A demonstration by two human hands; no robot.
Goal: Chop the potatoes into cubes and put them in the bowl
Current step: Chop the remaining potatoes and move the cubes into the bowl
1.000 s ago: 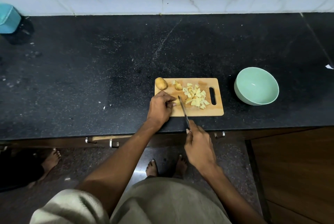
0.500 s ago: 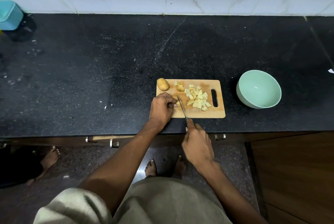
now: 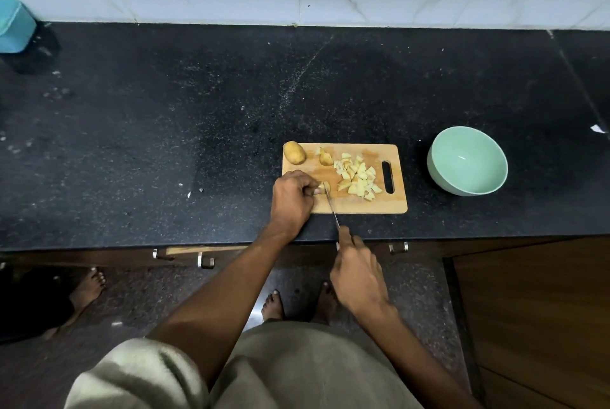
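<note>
Counter [image 3: 165, 144]: curled hands [image 3: 292, 197] pinch potato piece [image 3: 323, 187], grip knife [image 3: 331, 207]

Knife blade [image 3: 331, 205] stood just right of my fingertips [image 3: 317, 191], cube pile [image 3: 358, 179] blocked the board beyond it, whole potato [image 3: 294, 153] and a cut chunk [image 3: 326, 159] sat ahead, bare counter [image 3: 165, 144] lay open leftward, bowl [image 3: 467, 161] well right.
</note>
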